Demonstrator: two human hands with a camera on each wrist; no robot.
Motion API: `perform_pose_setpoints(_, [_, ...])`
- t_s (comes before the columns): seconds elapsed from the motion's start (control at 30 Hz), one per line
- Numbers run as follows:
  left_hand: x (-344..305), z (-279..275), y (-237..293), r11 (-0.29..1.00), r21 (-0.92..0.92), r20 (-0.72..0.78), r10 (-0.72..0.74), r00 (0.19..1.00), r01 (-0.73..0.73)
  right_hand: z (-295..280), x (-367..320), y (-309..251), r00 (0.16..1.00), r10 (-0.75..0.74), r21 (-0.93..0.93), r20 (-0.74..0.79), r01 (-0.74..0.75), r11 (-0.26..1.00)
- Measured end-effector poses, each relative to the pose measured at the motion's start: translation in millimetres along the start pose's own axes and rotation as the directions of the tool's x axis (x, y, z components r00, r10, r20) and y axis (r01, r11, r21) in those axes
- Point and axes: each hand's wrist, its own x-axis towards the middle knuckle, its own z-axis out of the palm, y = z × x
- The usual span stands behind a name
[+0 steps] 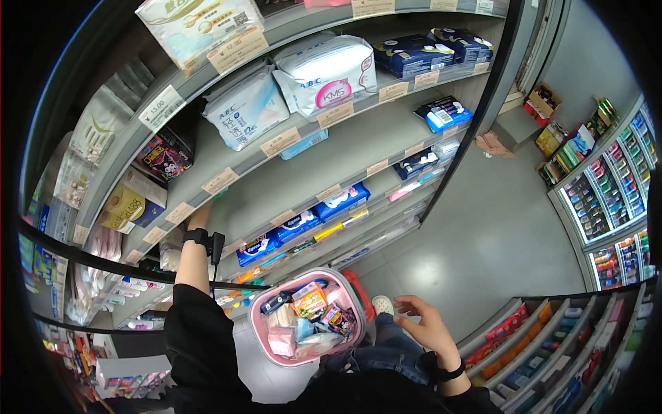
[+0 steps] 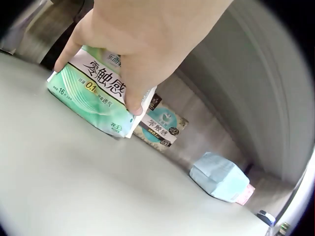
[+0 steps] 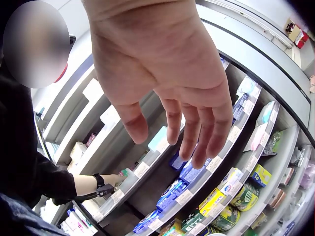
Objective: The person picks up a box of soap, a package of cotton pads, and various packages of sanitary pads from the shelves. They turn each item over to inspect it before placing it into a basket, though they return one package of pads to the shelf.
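Observation:
In the left wrist view my left hand (image 2: 142,34) grips a green and white pack of sanitary pads (image 2: 86,101) from above, thumb and fingers at its two ends. The pack stands upright at the shelf surface (image 2: 59,162). Behind it sits a beige and teal pack (image 2: 165,123), and a light blue pack (image 2: 219,177) stands farther along. In the head view the shelf edge and forearm mostly hide this hand. My right hand (image 1: 429,330) hangs in the air beside the basket, fingers relaxed and holding nothing; the right wrist view shows its bare palm (image 3: 157,73).
A pink basket (image 1: 256,330) with several packs inside is in front of my body, its red handle (image 1: 358,293) at the right. White ABC packs (image 1: 324,72) sit on the shelf above, blue packs (image 1: 341,200) lower. A low rack (image 1: 552,352) stands at my right.

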Motion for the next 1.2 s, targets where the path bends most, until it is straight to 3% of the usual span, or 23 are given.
perform_pose_setpoints(0.13, [-4.7,2.3,0.6,0.999,0.032,0.011,-0.017,1.000,0.017,-2.3,-2.5,15.6,0.999,-0.013,-0.015,-0.032,0.012,1.000])
perform_pose_setpoints(0.2, [-1.6,23.7,-31.7,0.993,0.022,0.033,0.119,0.992,-0.120,-0.8,-2.1,16.1,1.000,-0.003,-0.006,-0.025,0.003,1.000])
perform_pose_setpoints(0.23, [5.6,49.4,-74.3,0.894,0.164,0.034,0.417,0.908,-0.417,0.2,-0.9,15.5,1.000,-0.001,0.005,-0.021,0.001,1.000])
perform_pose_setpoints(0.27, [3.2,36.1,-60.6,0.897,0.167,0.038,0.408,0.912,-0.408,1.4,0.4,15.1,1.000,0.000,0.000,-0.011,0.000,1.000])
perform_pose_setpoints(0.33, [5.3,-16.1,9.5,0.986,-0.138,0.145,0.117,0.982,-0.097,4.9,3.4,14.5,1.000,-0.026,-0.031,0.008,0.026,0.999])
perform_pose_setpoints(0.37, [-1.9,-30.2,24.8,0.972,-0.235,0.126,0.058,0.990,-0.027,7.2,5.0,15.1,1.000,-0.025,-0.036,0.019,0.026,0.999])
perform_pose_setpoints(0.4, [-8.0,-53.6,49.2,0.973,-0.231,0.127,0.046,0.991,-0.016,9.4,7.1,15.8,0.999,-0.032,-0.040,0.028,0.033,0.999])
perform_pose_setpoints(0.47, [-25.2,-106.4,107.6,0.945,-0.291,0.107,-0.123,0.987,0.150,13.9,10.6,13.3,0.998,-0.038,-0.050,0.047,0.040,0.998])
perform_pose_setpoints(0.5, [-46.6,-116.9,122.2,0.979,-0.163,-0.050,-0.132,0.990,0.123,16.5,12.0,11.2,0.998,-0.035,-0.052,0.059,0.038,0.998])
perform_pose_setpoints(0.53, [-56.8,-156.4,159.7,0.924,-0.317,0.021,-0.219,0.975,0.215,18.7,12.6,9.6,0.997,-0.032,-0.055,0.070,0.036,0.998])
perform_pose_setpoints(0.57, [-76.2,-173.3,176.4,0.937,-0.326,-0.053,-0.153,0.987,0.128,20.7,13.4,9.3,0.997,-0.029,-0.062,0.076,0.034,0.998])
perform_pose_setpoints(0.63, [-118.3,-189.6,200.7,0.894,-0.438,-0.097,-0.149,0.984,0.092,24.5,14.9,10.4,0.996,-0.024,-0.072,0.080,0.030,0.997])
perform_pose_setpoints(0.67, [-146.6,-184.3,198.7,0.901,-0.430,-0.063,-0.087,0.994,0.052,26.3,15.5,11.1,0.996,-0.020,-0.079,0.084,0.027,0.997])
perform_pose_setpoints(0.77, [-218.9,-167.9,224.1,0.860,-0.479,0.171,-0.108,0.979,0.178,30.9,16.3,9.8,0.996,-0.016,-0.097,0.090,0.025,0.995])
perform_pose_setpoints(0.83, [-275.2,-135.4,231.4,0.794,-0.498,0.411,-0.138,0.901,0.349,34.7,16.6,5.4,0.994,-0.025,-0.129,0.109,0.039,0.991])
perform_pose_setpoints(0.9, [-331.7,-93.4,231.8,0.721,-0.521,0.595,-0.077,0.800,0.457,39.0,16.1,2.5,0.993,-0.032,-0.132,0.116,0.047,0.990])
perform_pose_setpoints(0.93, [-353.7,-72.9,233.6,0.715,-0.525,0.596,-0.079,0.799,0.462,40.8,15.6,1.3,0.991,-0.042,-0.126,0.126,0.058,0.990])
perform_pose_setpoints(1.0, [-384.9,-38.5,237.0,0.634,-0.393,0.865,0.010,0.502,0.665,44.3,15.9,-0.1,0.989,-0.044,-0.142,0.138,0.064,0.988])
perform_pose_setpoints(1.13, [-414.4,-1.0,249.1,0.731,-0.335,0.904,0.071,0.422,0.594,47.5,10.8,-3.0,0.988,-0.028,-0.124,0.152,0.048,0.991])
perform_pose_setpoints(1.2, [-416.5,7.6,252.6,0.867,-0.324,0.877,0.125,0.464,0.378,47.3,7.8,-4.3,0.989,-0.028,-0.127,0.144,0.047,0.991])
